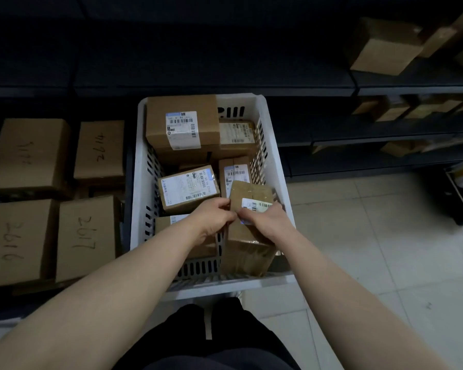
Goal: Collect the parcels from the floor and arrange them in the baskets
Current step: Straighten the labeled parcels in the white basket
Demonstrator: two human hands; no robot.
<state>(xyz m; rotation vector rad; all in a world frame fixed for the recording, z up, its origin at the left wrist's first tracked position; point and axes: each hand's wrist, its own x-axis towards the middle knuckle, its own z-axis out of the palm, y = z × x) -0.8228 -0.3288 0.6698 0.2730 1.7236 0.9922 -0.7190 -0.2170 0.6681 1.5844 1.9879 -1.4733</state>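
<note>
Parcel (250, 191) held two-handed: your left hand (216, 212) and right hand (268, 220) curl round its near edge inside the white basket (137, 182).

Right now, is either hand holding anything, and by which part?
Both hands hold a small taped parcel over the white basket: the left hand pinches its near left edge, the right hand grips its near right corner.
</note>
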